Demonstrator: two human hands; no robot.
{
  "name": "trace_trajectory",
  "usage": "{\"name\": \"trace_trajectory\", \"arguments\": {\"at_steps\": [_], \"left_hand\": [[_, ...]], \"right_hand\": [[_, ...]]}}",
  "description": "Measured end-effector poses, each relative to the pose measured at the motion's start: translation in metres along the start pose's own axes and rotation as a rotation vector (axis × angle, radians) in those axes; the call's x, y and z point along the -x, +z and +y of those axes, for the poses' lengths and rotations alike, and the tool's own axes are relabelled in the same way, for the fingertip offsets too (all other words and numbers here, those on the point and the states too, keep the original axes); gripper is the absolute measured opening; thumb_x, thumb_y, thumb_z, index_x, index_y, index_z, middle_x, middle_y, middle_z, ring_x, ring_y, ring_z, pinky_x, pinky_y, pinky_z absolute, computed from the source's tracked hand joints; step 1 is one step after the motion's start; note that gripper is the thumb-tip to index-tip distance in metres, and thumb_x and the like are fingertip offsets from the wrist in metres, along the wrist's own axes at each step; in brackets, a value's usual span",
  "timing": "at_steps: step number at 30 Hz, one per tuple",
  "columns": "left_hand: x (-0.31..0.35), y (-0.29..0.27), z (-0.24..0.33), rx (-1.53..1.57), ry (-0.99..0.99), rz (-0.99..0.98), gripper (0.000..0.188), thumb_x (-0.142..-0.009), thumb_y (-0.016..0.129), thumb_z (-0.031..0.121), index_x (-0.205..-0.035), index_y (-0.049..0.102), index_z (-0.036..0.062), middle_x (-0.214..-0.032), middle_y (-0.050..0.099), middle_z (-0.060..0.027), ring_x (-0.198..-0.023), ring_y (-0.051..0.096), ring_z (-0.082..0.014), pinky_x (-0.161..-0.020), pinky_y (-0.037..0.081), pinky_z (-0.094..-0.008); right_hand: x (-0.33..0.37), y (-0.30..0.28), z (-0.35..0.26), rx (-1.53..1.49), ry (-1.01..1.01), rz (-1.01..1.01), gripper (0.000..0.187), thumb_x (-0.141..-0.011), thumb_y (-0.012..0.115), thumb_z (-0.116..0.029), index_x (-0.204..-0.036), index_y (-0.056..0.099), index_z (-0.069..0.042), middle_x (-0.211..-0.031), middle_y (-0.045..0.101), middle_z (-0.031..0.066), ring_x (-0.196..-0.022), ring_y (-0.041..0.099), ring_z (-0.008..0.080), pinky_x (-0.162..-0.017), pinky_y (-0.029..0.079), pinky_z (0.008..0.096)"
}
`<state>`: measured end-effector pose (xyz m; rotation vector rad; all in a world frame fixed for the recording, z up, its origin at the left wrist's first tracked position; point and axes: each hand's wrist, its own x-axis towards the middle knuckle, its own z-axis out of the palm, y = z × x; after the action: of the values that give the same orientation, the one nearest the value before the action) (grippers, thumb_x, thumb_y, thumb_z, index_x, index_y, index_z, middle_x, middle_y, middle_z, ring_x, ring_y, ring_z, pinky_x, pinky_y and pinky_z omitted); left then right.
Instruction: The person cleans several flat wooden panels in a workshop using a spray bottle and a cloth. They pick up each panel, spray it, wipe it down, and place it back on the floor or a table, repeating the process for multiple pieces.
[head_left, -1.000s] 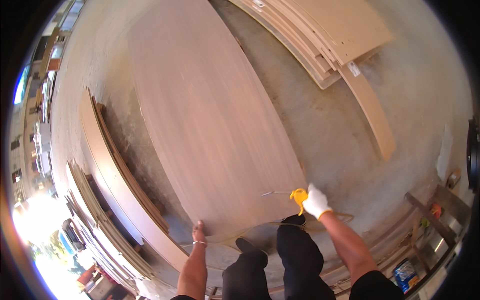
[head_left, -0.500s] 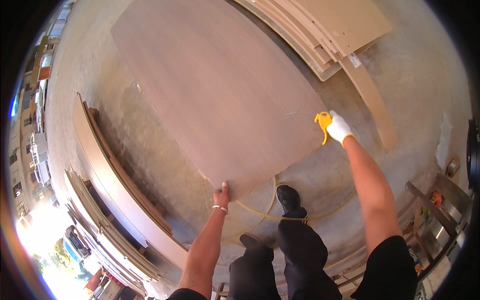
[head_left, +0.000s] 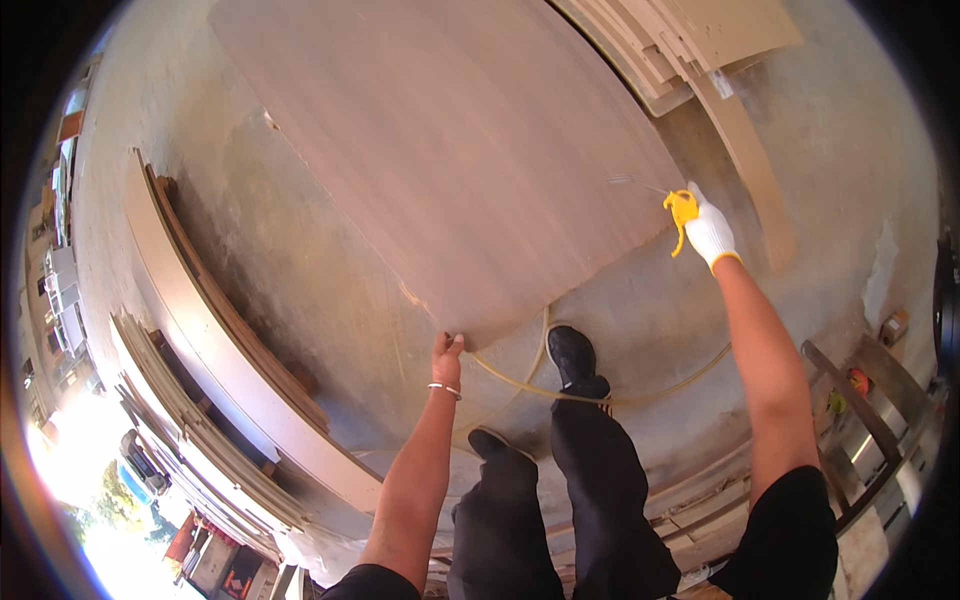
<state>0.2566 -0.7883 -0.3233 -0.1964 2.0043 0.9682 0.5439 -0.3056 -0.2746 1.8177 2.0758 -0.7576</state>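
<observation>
A large brown wooden board [head_left: 450,150] stretches away from me, its near corner by my feet. At that corner my left hand [head_left: 448,356], bare with a white band at the wrist, is closed on the board's edge, the thumb near the top face. My right hand [head_left: 711,228], in a white knitted glove, is wrapped round a yellow air blow gun [head_left: 681,209]. The gun's thin metal nozzle points left over the right part of the board. A yellowish air hose [head_left: 640,402] loops across the floor in front of my shoes.
Stacked panels [head_left: 670,60] lie beyond the board at the upper right, with a curved strip [head_left: 745,150] beside them. Long boards [head_left: 230,350] are piled on the left. A dark wooden frame [head_left: 865,420] stands at the lower right. My black shoe [head_left: 571,355] is close to the board's near edge.
My right hand has moved up and right with the blow gun, and its nozzle now shows over the board. The left hand stays on the corner. The view has shifted slightly.
</observation>
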Motion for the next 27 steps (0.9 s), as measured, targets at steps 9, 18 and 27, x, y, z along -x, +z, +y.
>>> {"name": "trace_trajectory", "arguments": {"at_steps": [9,18,27], "left_hand": [[0.042,-0.003,-0.110,0.546,-0.384,-0.269,0.016,-0.103,0.050,0.017,-0.113,0.054,0.0057,-0.091,0.056,-0.0083,-0.085,0.062,-0.0280,-0.083,0.056,-0.0526],[0.162,-0.199,-0.249,0.860,-0.847,0.469,0.041,-0.105,0.043,0.036,-0.131,0.046,0.0047,-0.117,0.063,-0.0224,-0.106,0.063,-0.0445,-0.088,0.054,-0.0636],[0.117,-0.272,-0.172,1.164,-0.310,-0.025,0.041,-0.100,0.056,0.022,-0.133,0.051,-0.0015,-0.110,0.068,-0.0206,-0.079,0.069,-0.0303,-0.062,0.056,-0.0417]], "right_hand": [[0.187,0.034,0.075,0.050,0.001,-0.452,0.038,-0.093,0.064,-0.036,-0.126,0.069,-0.017,-0.108,0.072,0.0184,-0.091,0.070,0.0333,-0.079,0.053,0.0388],[0.244,-0.002,-0.066,0.058,0.184,-1.380,0.038,-0.074,0.066,-0.009,-0.111,0.075,-0.008,-0.067,0.059,-0.0001,-0.048,0.046,0.0092,-0.046,0.043,0.0311],[0.294,0.029,-0.273,0.009,-0.028,-0.950,0.017,-0.084,0.070,-0.022,-0.093,0.066,-0.007,-0.069,0.059,0.0006,-0.046,0.046,0.0127,-0.041,0.039,0.0321]]}}
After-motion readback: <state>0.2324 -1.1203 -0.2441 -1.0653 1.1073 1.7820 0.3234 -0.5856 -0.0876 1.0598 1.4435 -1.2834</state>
